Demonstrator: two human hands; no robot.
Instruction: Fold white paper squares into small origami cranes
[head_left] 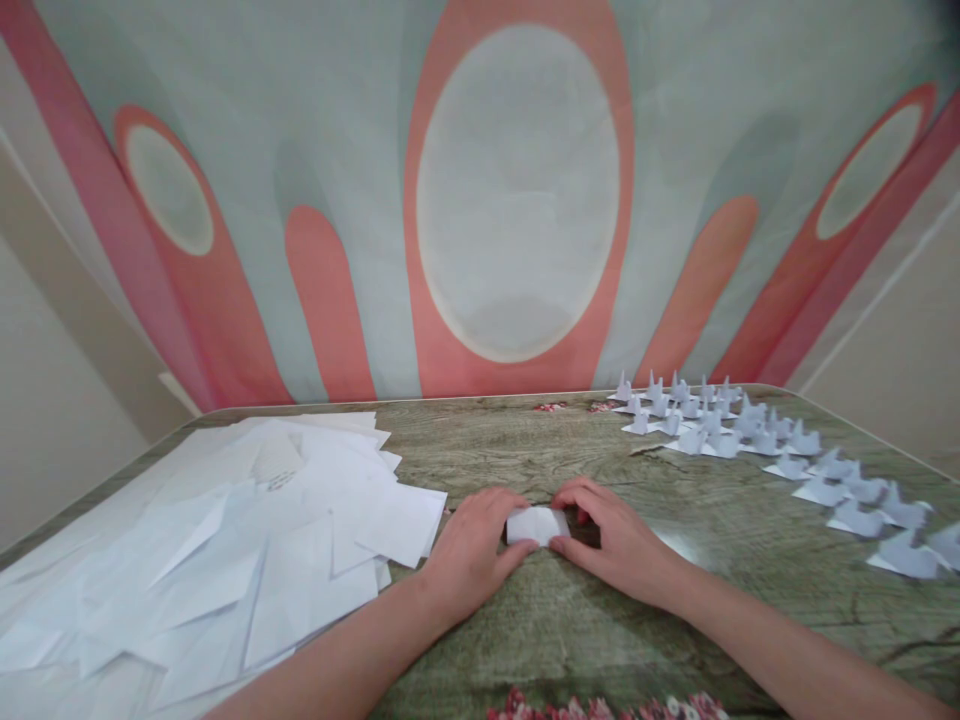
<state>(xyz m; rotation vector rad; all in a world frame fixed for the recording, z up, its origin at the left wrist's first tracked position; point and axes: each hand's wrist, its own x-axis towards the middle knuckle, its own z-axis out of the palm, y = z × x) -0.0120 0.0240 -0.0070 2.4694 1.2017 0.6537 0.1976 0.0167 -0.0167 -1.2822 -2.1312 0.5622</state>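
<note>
A small folded piece of white paper (537, 525) lies at the middle of the table, between my two hands. My left hand (478, 540) pinches its left end, with the thumb along the near edge and the fingers at the far edge. At the right end, my right hand (604, 535) grips it the same way, thumb near and fingers curled over the far side. The paper's underside is hidden. Close to my left hand is the edge of a wide, loose pile of white paper sheets (300, 590).
Rows of several small folded white paper figures (765, 440) stand along the table's right side. The wood-grain table (480, 445) has a red flower print (600, 708) at its near edge. Behind it rises a wall (517, 200) with large coral shapes.
</note>
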